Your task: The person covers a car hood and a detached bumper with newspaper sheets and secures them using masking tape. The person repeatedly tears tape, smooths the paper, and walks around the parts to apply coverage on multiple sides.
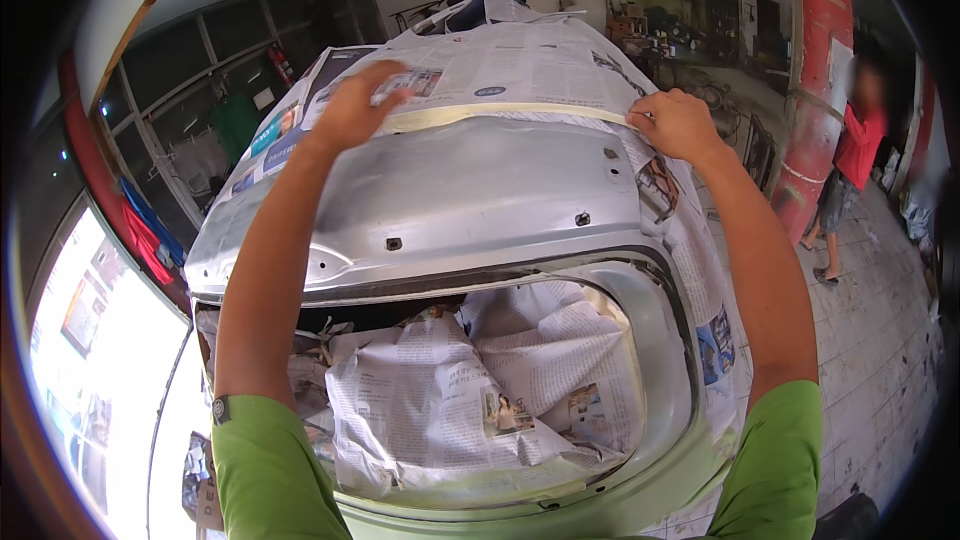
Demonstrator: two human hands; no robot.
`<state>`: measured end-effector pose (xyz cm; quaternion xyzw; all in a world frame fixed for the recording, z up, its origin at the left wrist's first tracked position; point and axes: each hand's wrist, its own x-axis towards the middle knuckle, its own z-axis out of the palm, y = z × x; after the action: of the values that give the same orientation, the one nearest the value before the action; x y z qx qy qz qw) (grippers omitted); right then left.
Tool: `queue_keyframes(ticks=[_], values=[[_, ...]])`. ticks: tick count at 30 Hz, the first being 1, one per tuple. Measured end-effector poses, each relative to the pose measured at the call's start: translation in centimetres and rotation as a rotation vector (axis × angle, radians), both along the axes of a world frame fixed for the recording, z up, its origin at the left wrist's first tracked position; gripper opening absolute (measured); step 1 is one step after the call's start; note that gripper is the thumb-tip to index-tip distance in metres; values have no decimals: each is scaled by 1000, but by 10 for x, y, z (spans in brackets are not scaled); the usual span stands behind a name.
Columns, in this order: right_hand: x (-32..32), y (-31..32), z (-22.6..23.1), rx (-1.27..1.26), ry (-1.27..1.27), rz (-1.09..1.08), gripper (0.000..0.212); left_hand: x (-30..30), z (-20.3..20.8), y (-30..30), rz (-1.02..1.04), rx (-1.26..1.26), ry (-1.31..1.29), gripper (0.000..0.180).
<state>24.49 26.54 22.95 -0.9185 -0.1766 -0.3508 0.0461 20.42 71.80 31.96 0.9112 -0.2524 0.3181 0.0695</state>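
Note:
A car body part stands before me, its grey sanded metal panel (480, 190) bare and its far side covered with newspaper sheets (540, 60). Pale yellow masking tape (470, 117) runs across the panel's far edge, where the paper meets the metal. Over the tape's left end hovers my left hand (360, 108), slightly blurred, with fingers stretched and thumb apart. At the right end, my right hand (685, 125) has its fingers curled and pinched on the masking tape. Crumpled newspaper (400, 400) fills the opening nearer to me, framed by a dark rubber seal (690, 360).
A red pillar (818, 70) rises at the right, with a person in a red top (856, 145) beside it on the tiled floor (870, 370). Bright daylight comes through a doorway (100, 380) at the left. Cluttered shelves (690, 30) stand at the back right.

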Motion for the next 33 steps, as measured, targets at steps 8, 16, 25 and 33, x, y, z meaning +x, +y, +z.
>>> queue_keyframes(ticks=[8, 16, 25, 33], values=[[-4, -8, -10, 32, -77, 53, 24, -31, -33, -23, 242, 128, 498, 85], [-7, 6, -3, -10, -12, 32, 24, -38, -10, 49, 840, 167, 400, 79], [-4, 2, -9, 10, 0, 37, 21, 25, -29, -265, -188, 94, 159, 33], [10, -93, -27, 189, 35, 252, 31, 60, -43, -290, 102, 233, 448, 45]])
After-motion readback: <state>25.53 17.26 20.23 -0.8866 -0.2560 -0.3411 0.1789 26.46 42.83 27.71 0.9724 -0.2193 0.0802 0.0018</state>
